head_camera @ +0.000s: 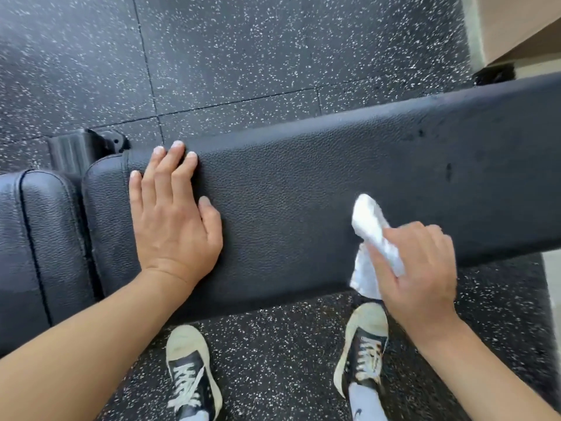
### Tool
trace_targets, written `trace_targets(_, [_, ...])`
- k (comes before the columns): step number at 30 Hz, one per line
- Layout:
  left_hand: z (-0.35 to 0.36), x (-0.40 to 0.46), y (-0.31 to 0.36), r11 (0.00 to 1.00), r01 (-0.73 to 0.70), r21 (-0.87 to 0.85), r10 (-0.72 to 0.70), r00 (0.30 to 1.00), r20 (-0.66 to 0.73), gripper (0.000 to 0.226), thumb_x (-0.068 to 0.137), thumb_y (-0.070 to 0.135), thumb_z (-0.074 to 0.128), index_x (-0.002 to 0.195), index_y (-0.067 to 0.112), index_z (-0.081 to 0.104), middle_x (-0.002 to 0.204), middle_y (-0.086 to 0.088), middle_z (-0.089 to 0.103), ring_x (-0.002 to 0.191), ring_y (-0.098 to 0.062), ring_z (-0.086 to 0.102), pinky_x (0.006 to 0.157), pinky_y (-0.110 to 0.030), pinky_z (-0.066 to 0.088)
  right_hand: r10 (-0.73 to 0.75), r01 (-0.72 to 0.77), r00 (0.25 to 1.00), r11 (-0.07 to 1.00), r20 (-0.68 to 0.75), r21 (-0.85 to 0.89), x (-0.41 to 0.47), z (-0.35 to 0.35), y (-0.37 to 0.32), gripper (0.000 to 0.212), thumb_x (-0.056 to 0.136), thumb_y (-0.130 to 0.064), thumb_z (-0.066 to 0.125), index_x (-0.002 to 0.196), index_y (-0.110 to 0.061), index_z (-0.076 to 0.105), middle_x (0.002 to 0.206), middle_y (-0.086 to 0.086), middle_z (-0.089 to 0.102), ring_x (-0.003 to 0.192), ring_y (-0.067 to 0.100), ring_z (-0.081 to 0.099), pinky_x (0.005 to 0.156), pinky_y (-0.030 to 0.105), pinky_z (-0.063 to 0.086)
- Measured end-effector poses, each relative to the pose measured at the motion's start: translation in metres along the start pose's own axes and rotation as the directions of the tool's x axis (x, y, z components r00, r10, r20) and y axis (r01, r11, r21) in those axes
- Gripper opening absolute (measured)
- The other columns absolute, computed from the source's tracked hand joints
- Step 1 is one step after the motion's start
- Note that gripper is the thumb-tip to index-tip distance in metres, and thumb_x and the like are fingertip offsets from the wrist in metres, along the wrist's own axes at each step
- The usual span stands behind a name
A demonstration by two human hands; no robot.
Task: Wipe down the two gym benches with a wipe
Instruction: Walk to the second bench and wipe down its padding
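Observation:
A black padded gym bench (pixel 303 183) runs across the view from left to upper right, with a separate seat pad (pixel 39 238) at its left end. My left hand (pixel 174 214) lies flat on the long pad near its left end, fingers straight. My right hand (pixel 419 265) grips a crumpled white wipe (pixel 370 226) near the pad's front edge. The upper end of the wipe sticks out past my fingers over the pad, and a loose flap hangs below my thumb. Damp streaks show on the pad toward the right.
The floor (pixel 243 56) is black rubber tile with white specks. My two feet in black and white sneakers (pixel 191 375) stand just in front of the bench. A black bench foot (pixel 82 147) shows behind the left end. A tan wall corner (pixel 516 28) is at the upper right.

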State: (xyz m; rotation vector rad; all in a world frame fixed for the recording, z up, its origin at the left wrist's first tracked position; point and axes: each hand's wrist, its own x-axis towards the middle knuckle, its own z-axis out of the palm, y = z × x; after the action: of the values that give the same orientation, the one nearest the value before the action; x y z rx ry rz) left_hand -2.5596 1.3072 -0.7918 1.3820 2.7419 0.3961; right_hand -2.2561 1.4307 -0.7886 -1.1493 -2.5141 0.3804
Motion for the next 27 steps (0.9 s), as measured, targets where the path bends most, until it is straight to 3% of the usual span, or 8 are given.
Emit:
trace_targets(4, [0.002, 0.0, 0.001, 1.0, 0.003, -0.005, -0.003, 1.0, 0.001, 0.06, 0.093, 0.028, 0.043, 0.151, 0.011, 0.041, 0.166, -0.007, 0.036, 0.158, -0.031, 0.024, 0.13, -0.054, 0.012, -0.005, 0.006, 1.0, 0.998, 0.029, -0.056, 0.001, -0.003, 0.005, 0.022, 0.105, -0.034, 0.053, 0.095, -0.014, 0.057, 0.081, 0.003, 0.049, 0.07, 0.026, 0.039, 0.064, 0.04, 0.031])
trace_targets(8, [0.001, 0.001, 0.003, 1.0, 0.004, -0.011, -0.004, 1.0, 0.003, 0.059, 0.094, 0.027, 0.044, 0.15, 0.011, 0.042, 0.166, -0.007, 0.037, 0.158, -0.03, 0.024, 0.131, -0.052, 0.01, -0.145, 0.146, 0.989, 0.989, 0.026, -0.037, 0.08, 0.018, -0.011, 0.024, 0.099, -0.032, 0.06, 0.093, -0.008, 0.062, 0.084, 0.008, 0.052, 0.074, 0.029, 0.042, 0.069, 0.039, 0.028])
trace_targets(11, [0.001, 0.001, 0.002, 1.0, 0.003, -0.016, -0.003, 1.0, 0.004, 0.058, 0.094, 0.027, 0.044, 0.151, 0.011, 0.042, 0.165, -0.007, 0.037, 0.158, -0.03, 0.024, 0.131, -0.052, 0.011, -0.052, 0.049, 0.997, 0.997, -0.051, -0.055, 0.164, 0.042, -0.016, 0.029, 0.1, -0.039, 0.055, 0.097, -0.011, 0.061, 0.09, 0.01, 0.06, 0.081, 0.032, 0.05, 0.072, 0.04, 0.03])
trace_targets(14, [0.002, -0.001, 0.0, 1.0, -0.004, -0.015, 0.003, 1.0, -0.001, 0.059, 0.094, 0.028, 0.045, 0.151, 0.011, 0.042, 0.166, -0.007, 0.037, 0.158, -0.03, 0.025, 0.131, -0.053, 0.012, 0.03, -0.033, 0.999, 0.989, -0.019, -0.145, 0.217, 0.059, -0.019, 0.037, 0.1, -0.049, 0.046, 0.099, -0.015, 0.059, 0.095, 0.007, 0.062, 0.087, 0.032, 0.053, 0.073, 0.036, 0.027])
trace_targets(19, [0.0, 0.0, 0.001, 0.999, -0.023, 0.026, 0.023, 1.0, 0.018, 0.06, 0.096, 0.029, 0.042, 0.154, 0.015, 0.042, 0.167, -0.005, 0.036, 0.157, -0.033, 0.026, 0.129, -0.057, 0.014, -0.051, 0.048, 0.997, 0.997, -0.049, -0.06, 0.146, 0.038, -0.021, 0.028, 0.102, -0.038, 0.055, 0.096, -0.011, 0.058, 0.092, 0.009, 0.057, 0.082, 0.029, 0.047, 0.072, 0.04, 0.03])
trace_targets(23, [-0.006, 0.001, 0.002, 0.994, -0.088, 0.063, 0.082, 0.992, 0.095, 0.06, 0.098, 0.029, 0.04, 0.157, 0.023, 0.042, 0.168, -0.002, 0.036, 0.157, -0.04, 0.026, 0.126, -0.065, 0.016, -0.082, 0.083, 0.993, 0.997, 0.086, -0.008, 0.034, 0.009, -0.018, 0.016, 0.094, -0.026, 0.066, 0.1, -0.018, 0.054, 0.09, 0.003, 0.049, 0.077, 0.025, 0.038, 0.067, 0.041, 0.031])
trace_targets(27, [-0.014, 0.002, 0.005, 0.995, -0.081, 0.063, 0.071, 0.986, 0.149, 0.06, 0.098, 0.025, 0.043, 0.158, 0.02, 0.044, 0.168, -0.005, 0.037, 0.156, -0.044, 0.026, 0.124, -0.069, 0.016, -0.303, 0.313, 0.935, 0.949, 0.183, -0.029, 0.023, -0.004, -0.004, 0.017, 0.1, -0.033, 0.058, 0.101, -0.016, 0.056, 0.084, 0.004, 0.05, 0.072, 0.025, 0.039, 0.063, 0.043, 0.033])
